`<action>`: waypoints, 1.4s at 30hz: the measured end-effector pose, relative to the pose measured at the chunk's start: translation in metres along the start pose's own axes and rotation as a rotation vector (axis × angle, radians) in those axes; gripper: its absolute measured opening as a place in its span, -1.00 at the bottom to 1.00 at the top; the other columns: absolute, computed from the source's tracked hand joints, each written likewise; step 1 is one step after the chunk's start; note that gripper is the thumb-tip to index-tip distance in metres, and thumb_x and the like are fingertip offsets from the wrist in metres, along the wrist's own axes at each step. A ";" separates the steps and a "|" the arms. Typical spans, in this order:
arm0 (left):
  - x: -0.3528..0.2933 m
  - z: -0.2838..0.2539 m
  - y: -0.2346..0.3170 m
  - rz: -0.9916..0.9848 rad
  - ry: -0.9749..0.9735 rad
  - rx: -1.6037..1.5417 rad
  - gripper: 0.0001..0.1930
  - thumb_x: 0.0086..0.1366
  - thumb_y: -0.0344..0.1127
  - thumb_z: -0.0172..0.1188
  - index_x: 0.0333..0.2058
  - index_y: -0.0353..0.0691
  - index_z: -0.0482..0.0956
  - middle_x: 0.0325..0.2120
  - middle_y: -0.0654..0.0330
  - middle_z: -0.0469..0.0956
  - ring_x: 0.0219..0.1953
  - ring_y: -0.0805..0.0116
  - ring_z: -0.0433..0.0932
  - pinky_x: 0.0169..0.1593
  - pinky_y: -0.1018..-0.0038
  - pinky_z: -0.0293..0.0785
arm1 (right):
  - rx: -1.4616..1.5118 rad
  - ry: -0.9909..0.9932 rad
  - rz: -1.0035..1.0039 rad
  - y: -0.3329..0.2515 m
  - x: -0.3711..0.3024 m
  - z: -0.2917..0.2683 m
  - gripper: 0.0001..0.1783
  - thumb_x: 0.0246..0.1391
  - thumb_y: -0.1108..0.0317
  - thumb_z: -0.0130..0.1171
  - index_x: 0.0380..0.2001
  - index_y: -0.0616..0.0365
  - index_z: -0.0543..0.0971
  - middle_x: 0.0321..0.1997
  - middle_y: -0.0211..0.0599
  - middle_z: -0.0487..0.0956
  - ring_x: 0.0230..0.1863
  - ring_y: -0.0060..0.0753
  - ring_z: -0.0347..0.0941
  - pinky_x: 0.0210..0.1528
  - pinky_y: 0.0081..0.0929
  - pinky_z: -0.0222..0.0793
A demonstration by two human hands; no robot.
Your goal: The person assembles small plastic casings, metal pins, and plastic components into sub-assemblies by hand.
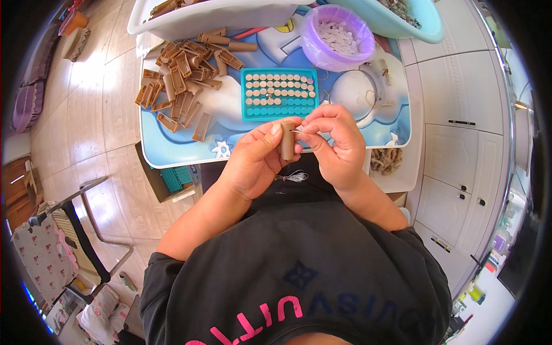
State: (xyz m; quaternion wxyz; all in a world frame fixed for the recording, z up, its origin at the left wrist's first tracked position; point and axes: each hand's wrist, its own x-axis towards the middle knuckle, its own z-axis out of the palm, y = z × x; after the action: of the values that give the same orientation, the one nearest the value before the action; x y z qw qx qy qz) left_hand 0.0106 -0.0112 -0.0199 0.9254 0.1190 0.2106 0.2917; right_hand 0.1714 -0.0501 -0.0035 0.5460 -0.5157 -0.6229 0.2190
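Observation:
My left hand (250,155) is closed round a brown plastic shell piece (287,144), held upright between thumb and fingers just in front of the table's near edge. My right hand (336,141) pinches a thin, light-coloured strand (296,131) whose tip meets the right side of that piece. Whether the strand is wire or thread is too fine to tell. Beyond both hands a teal tray (245,109) holds rows of round, pale discs. To its left lies a loose pile of similar brown shell pieces (187,75).
A lined purple basin (310,54) of small white parts stands behind the tray. At the table's back are a white bin (213,26) and a turquoise basin (434,31). A coiled white strand (296,176) rests near my lap. Left are an open box (152,175) and a folding chair (98,247).

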 end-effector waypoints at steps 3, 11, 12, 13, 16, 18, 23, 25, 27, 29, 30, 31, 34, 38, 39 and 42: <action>0.001 -0.002 -0.001 0.000 -0.017 0.037 -0.61 0.34 -0.21 0.01 0.03 -0.37 0.39 -0.27 0.19 0.55 -0.27 0.41 0.53 -0.11 0.47 0.44 | -0.027 -0.009 -0.004 0.000 0.000 -0.002 -0.85 -0.14 0.59 0.28 -0.46 0.21 0.53 -0.33 -0.25 0.48 -0.35 -0.39 0.43 -0.37 -0.54 0.37; 0.000 0.002 -0.002 -0.013 0.041 0.058 -0.61 0.34 -0.21 0.02 0.03 -0.37 0.39 -0.29 0.20 0.54 -0.25 0.40 0.52 -0.11 0.46 0.45 | -0.020 -0.039 0.026 0.001 0.000 -0.001 -0.84 -0.14 0.59 0.29 -0.45 0.22 0.52 -0.33 -0.23 0.49 -0.34 -0.34 0.44 -0.29 -0.51 0.35; 0.000 0.004 -0.002 -0.012 0.069 0.050 -0.61 0.34 -0.21 0.02 0.03 -0.36 0.39 -0.30 0.20 0.54 -0.25 0.40 0.52 -0.10 0.46 0.45 | 0.034 0.003 0.070 0.000 -0.001 0.000 -0.84 -0.15 0.58 0.28 -0.45 0.22 0.53 -0.37 -0.22 0.50 -0.36 -0.31 0.45 -0.32 -0.49 0.36; 0.000 0.002 -0.002 -0.018 0.063 0.076 -0.61 0.34 -0.21 0.03 0.03 -0.35 0.39 -0.27 0.19 0.53 -0.24 0.39 0.52 -0.09 0.46 0.45 | -0.036 -0.014 -0.010 0.002 0.000 -0.003 -0.86 -0.13 0.58 0.27 -0.45 0.23 0.52 -0.36 -0.22 0.50 -0.39 -0.31 0.45 -0.34 -0.50 0.36; 0.001 0.001 -0.002 -0.014 0.011 0.041 -0.62 0.34 -0.21 0.02 0.02 -0.35 0.41 -0.23 0.17 0.54 -0.23 0.37 0.54 -0.04 0.43 0.44 | -0.087 -0.050 -0.062 0.001 0.001 -0.005 -0.87 -0.11 0.58 0.26 -0.45 0.23 0.52 -0.37 -0.22 0.50 -0.42 -0.33 0.45 -0.39 -0.52 0.37; 0.000 0.001 -0.003 -0.019 0.034 0.038 -0.63 0.34 -0.22 0.02 0.02 -0.35 0.41 -0.23 0.17 0.54 -0.22 0.36 0.53 -0.03 0.42 0.43 | -0.070 -0.040 -0.049 0.000 0.001 -0.003 -0.88 -0.11 0.59 0.24 -0.45 0.24 0.51 -0.39 -0.22 0.50 -0.45 -0.35 0.44 -0.44 -0.52 0.38; -0.002 0.006 -0.003 0.007 0.038 0.088 -0.65 0.36 -0.25 0.00 0.00 -0.38 0.42 -0.22 0.17 0.54 -0.21 0.38 0.52 -0.04 0.44 0.43 | -0.138 -0.031 -0.141 0.003 0.001 -0.001 -0.89 -0.12 0.61 0.21 -0.47 0.23 0.50 -0.42 -0.25 0.49 -0.47 -0.34 0.42 -0.47 -0.51 0.35; -0.003 0.010 -0.002 0.013 0.048 0.100 -0.65 0.36 -0.25 0.00 0.00 -0.39 0.42 -0.21 0.17 0.54 -0.20 0.38 0.52 -0.04 0.44 0.43 | -0.163 -0.021 -0.166 0.003 0.001 -0.001 -0.89 -0.13 0.59 0.23 -0.49 0.22 0.49 -0.43 -0.27 0.49 -0.48 -0.31 0.41 -0.46 -0.47 0.33; -0.004 0.010 -0.001 0.022 0.044 0.136 -0.65 0.36 -0.26 0.00 0.00 -0.39 0.42 -0.20 0.16 0.53 -0.19 0.37 0.53 -0.03 0.45 0.44 | -0.137 -0.030 -0.131 -0.001 0.001 0.000 -0.88 -0.13 0.58 0.23 -0.49 0.22 0.49 -0.43 -0.26 0.49 -0.48 -0.30 0.41 -0.45 -0.47 0.34; -0.004 0.009 0.000 0.021 0.047 0.130 -0.65 0.36 -0.26 0.00 0.01 -0.39 0.41 -0.20 0.16 0.53 -0.20 0.37 0.53 -0.04 0.45 0.45 | -0.113 -0.039 -0.098 -0.002 0.002 -0.001 -0.88 -0.13 0.58 0.23 -0.48 0.22 0.49 -0.44 -0.25 0.50 -0.48 -0.29 0.42 -0.45 -0.46 0.34; -0.004 0.009 0.000 0.020 0.051 0.122 -0.65 0.36 -0.27 0.00 0.01 -0.38 0.41 -0.20 0.16 0.53 -0.21 0.37 0.54 -0.05 0.45 0.45 | -0.110 -0.029 -0.108 -0.002 0.003 -0.001 -0.88 -0.13 0.58 0.23 -0.48 0.22 0.49 -0.44 -0.25 0.50 -0.48 -0.29 0.42 -0.46 -0.48 0.34; -0.004 0.009 0.000 0.020 0.052 0.122 -0.65 0.36 -0.27 0.00 0.01 -0.38 0.41 -0.20 0.16 0.53 -0.21 0.37 0.54 -0.05 0.45 0.45 | -0.107 -0.020 -0.117 -0.001 0.003 -0.001 -0.88 -0.13 0.59 0.22 -0.48 0.22 0.49 -0.44 -0.24 0.50 -0.48 -0.30 0.43 -0.47 -0.49 0.35; -0.004 0.011 0.000 0.010 0.095 0.116 -0.68 0.36 -0.28 0.00 -0.02 -0.38 0.41 -0.20 0.15 0.53 -0.22 0.36 0.55 -0.07 0.44 0.47 | -0.106 -0.043 -0.126 0.002 0.002 -0.003 -0.87 -0.13 0.58 0.23 -0.47 0.22 0.48 -0.43 -0.22 0.50 -0.48 -0.27 0.45 -0.47 -0.48 0.36; -0.003 0.011 -0.002 0.019 0.120 0.165 -0.69 0.36 -0.29 -0.03 -0.02 -0.37 0.40 -0.22 0.13 0.53 -0.19 0.34 0.55 -0.05 0.37 0.49 | -0.136 -0.064 -0.102 0.001 0.001 -0.003 -0.87 -0.13 0.58 0.22 -0.46 0.23 0.48 -0.43 -0.21 0.51 -0.47 -0.25 0.46 -0.46 -0.46 0.37; -0.003 0.012 -0.002 0.026 0.130 0.192 -0.71 0.35 -0.29 -0.01 -0.04 -0.36 0.40 -0.22 0.14 0.52 -0.19 0.34 0.55 -0.05 0.37 0.49 | -0.144 -0.062 -0.108 0.002 0.001 -0.002 -0.88 -0.12 0.58 0.21 -0.46 0.23 0.48 -0.43 -0.20 0.51 -0.47 -0.25 0.45 -0.46 -0.46 0.37; -0.002 0.016 -0.002 0.029 0.205 0.211 -0.74 0.34 -0.30 0.02 -0.08 -0.32 0.38 -0.25 0.16 0.51 -0.20 0.33 0.54 -0.05 0.39 0.49 | -0.165 -0.057 -0.106 0.010 0.001 -0.001 -0.91 -0.09 0.56 0.19 -0.46 0.23 0.48 -0.44 -0.19 0.51 -0.48 -0.23 0.45 -0.47 -0.45 0.36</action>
State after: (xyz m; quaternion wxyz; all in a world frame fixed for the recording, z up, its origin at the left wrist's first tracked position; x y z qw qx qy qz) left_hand 0.0167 -0.0156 -0.0060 0.8771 0.1882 0.3319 0.2918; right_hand 0.1768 -0.0457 -0.0108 0.4946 -0.5188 -0.6805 0.1522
